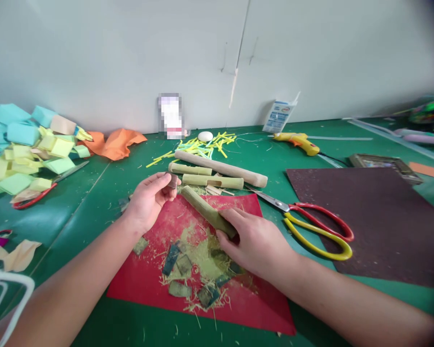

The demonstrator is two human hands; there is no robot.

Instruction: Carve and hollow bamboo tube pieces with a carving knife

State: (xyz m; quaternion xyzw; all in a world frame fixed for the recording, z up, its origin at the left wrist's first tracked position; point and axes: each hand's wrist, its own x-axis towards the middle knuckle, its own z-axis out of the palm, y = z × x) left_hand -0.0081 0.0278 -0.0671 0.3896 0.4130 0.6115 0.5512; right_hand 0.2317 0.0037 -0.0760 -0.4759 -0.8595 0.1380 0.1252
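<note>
Head view: with our left hand (150,198) we pinch a small brown piece (172,181); right of it, a bamboo tube (201,206) slants over the red sheet (262,306), our right hand (255,238) gripping its near end, scissors (280,205) farther right.

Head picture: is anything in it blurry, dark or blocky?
Head view: blocky squares cover the upright phone-like thing; the top right corner is nearly black; the colourful bundle at far right looks smeared; a soft shadow falls beside the carton; the tube in the right hand looks clearer.
</note>
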